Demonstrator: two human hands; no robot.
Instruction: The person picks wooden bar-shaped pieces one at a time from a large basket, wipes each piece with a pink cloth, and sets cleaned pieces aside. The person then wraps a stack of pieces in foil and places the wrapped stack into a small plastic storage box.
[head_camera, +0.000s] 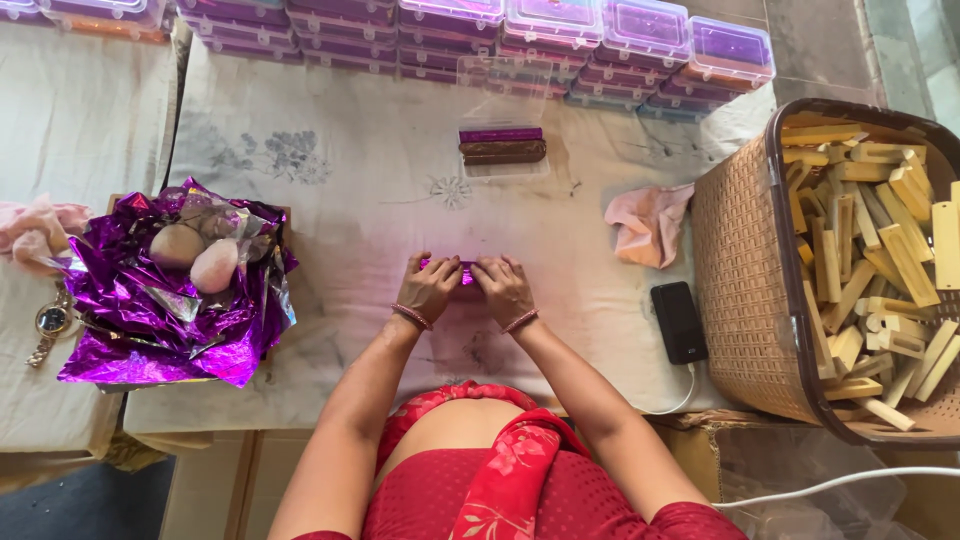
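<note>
Both hands are pinched shut on a small purple foil-wrapped bar (462, 271), left hand (430, 288) and right hand (503, 290) covering its two ends, near the table's (380, 210) front edge. Looks light and stiff inside, but the foil's probably slippery and crinkly, so the ends seem the best hold. Further back, two wrapped bars (502, 145) lie toward the far edge.

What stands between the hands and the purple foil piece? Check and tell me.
Nothing visible. Both the left hand and the right hand already rest on the purple foil piece, fingers pressed over it on the cloth-covered table.
</note>
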